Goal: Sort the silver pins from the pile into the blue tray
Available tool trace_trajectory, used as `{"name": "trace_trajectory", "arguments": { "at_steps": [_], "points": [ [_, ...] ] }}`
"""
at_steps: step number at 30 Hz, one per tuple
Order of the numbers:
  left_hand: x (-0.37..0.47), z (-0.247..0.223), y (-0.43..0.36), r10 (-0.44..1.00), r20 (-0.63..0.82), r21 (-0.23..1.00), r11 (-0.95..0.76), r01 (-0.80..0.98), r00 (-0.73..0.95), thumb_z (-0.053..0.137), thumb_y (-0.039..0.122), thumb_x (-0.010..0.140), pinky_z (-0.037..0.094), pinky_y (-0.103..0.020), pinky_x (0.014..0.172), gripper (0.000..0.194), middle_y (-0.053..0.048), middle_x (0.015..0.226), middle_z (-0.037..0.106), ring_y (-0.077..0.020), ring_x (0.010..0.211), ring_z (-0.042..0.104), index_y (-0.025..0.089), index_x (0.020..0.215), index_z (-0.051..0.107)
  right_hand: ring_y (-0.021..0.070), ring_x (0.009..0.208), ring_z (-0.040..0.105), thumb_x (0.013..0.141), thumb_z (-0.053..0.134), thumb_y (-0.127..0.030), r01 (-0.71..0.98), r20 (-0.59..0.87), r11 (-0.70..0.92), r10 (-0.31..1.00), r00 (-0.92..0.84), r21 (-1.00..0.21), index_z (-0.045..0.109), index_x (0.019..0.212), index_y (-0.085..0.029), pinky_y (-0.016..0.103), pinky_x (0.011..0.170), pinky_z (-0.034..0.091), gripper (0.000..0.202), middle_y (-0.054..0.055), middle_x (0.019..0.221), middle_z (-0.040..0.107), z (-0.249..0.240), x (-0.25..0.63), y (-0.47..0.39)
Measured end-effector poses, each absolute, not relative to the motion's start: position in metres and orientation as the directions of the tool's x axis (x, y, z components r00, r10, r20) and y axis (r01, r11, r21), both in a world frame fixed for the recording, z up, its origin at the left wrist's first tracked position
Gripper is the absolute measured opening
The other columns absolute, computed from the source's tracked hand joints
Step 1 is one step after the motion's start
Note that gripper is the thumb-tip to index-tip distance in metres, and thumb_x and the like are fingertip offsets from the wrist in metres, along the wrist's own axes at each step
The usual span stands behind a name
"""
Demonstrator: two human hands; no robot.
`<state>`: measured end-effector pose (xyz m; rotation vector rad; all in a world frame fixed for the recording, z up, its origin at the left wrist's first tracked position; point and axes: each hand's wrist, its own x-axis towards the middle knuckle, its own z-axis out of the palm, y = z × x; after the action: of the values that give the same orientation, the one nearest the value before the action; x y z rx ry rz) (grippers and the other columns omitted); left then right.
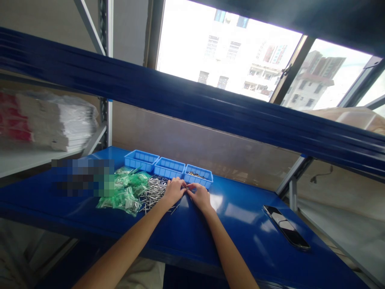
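Observation:
My left hand (174,190) is closed, its fingertips pinched together just in front of the blue bins. My right hand (199,196) meets it fingertip to fingertip, also in a pinch. Whatever lies between the fingers is tiny and cannot be made out. Beside and partly behind my left hand spreads a loose pile of thin silvery metal pins (154,190). Small metal pieces (196,175) lie in the right-hand blue bin (207,182), just beyond my right hand.
Two more blue bins, a middle one (168,171) and a left one (140,163), stand in the row. Green-and-clear plastic bags (126,194) lie left of the pins. A phone (285,227) rests on the blue tabletop (240,249) at right. A blue beam (192,108) crosses above.

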<state>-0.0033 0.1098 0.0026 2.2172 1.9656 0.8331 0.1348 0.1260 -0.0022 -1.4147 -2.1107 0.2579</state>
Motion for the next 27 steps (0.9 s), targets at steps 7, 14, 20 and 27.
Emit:
{"name": "trace_trajectory", "arguments": {
  "at_steps": [7,14,20,27],
  "points": [
    [-0.0018,0.0045,0.1103,0.929,0.371,0.423,-0.173,0.890,0.005,0.048,0.028,0.080,0.036,-0.034,0.083,0.016,-0.004,0.094,0.059,-0.0208,0.096,0.052,0.021,0.084,0.062,0.0159,0.083,0.060,0.079,0.054,-0.038,0.785,0.363,0.406,0.898,-0.248,-0.468,0.066,0.085,-0.029,0.023,0.065,0.041,0.017,-0.003,0.088,0.067,0.0014,0.1351,0.1245],
    [0.0022,0.0072,0.1109,0.901,0.429,0.511,-0.180,0.840,-0.068,0.047,0.026,0.081,0.038,-0.032,0.079,0.014,-0.003,0.081,0.064,-0.0185,0.085,0.057,0.019,0.086,0.058,0.0152,0.075,0.059,0.080,0.049,-0.042,0.792,0.413,0.402,0.886,-0.210,-0.459,0.067,0.083,-0.028,0.023,0.059,0.039,0.023,-0.003,0.088,0.066,0.0036,0.1358,0.1233],
    [0.0040,0.0078,0.1092,0.908,0.413,0.526,-0.169,0.833,-0.076,0.048,0.026,0.081,0.038,-0.031,0.078,0.014,-0.001,0.075,0.065,-0.0166,0.076,0.060,0.019,0.090,0.056,0.0156,0.075,0.059,0.082,0.043,-0.042,0.801,0.421,0.389,0.887,-0.191,-0.455,0.067,0.085,-0.028,0.023,0.055,0.037,0.028,-0.001,0.090,0.064,0.0021,0.1361,0.1258],
    [0.0022,0.0046,0.1095,0.907,0.418,0.507,-0.197,0.839,-0.040,0.050,0.025,0.078,0.038,-0.032,0.078,0.013,-0.001,0.075,0.064,-0.0178,0.078,0.059,0.021,0.085,0.060,0.0154,0.072,0.058,0.080,0.045,-0.041,0.791,0.428,0.397,0.883,-0.192,-0.465,0.066,0.084,-0.028,0.023,0.053,0.036,0.026,-0.001,0.089,0.064,0.0037,0.1361,0.1236]
  ]
}}
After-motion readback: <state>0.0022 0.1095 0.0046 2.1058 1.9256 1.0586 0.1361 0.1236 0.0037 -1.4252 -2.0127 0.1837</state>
